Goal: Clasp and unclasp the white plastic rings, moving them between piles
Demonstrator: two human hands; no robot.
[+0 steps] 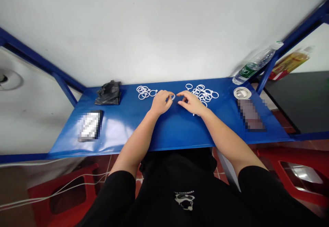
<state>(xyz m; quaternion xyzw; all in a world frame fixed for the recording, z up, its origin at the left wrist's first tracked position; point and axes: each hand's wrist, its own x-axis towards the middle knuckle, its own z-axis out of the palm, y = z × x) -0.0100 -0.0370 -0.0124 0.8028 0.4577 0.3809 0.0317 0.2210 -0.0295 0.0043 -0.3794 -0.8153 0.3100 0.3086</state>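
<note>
My left hand is closed, its thumb and forefinger pinching a white curtain ring whose edge sticks out to the right. Facing it, my right hand has its thumb and forefinger apart, and nothing shows between them. Beneath and behind the right hand lies a loose pile of white curtain rings, each a thin hoop with a small eyelet; the hand hides part of it. A smaller group of the same rings rests to the left of my left hand.
The blue tabletop has a crumpled black plastic bag and a blurred-out flat object on the left. To the right are a coiled white cable, a pixelated dark object and a water bottle near the frame. Red stools stand below.
</note>
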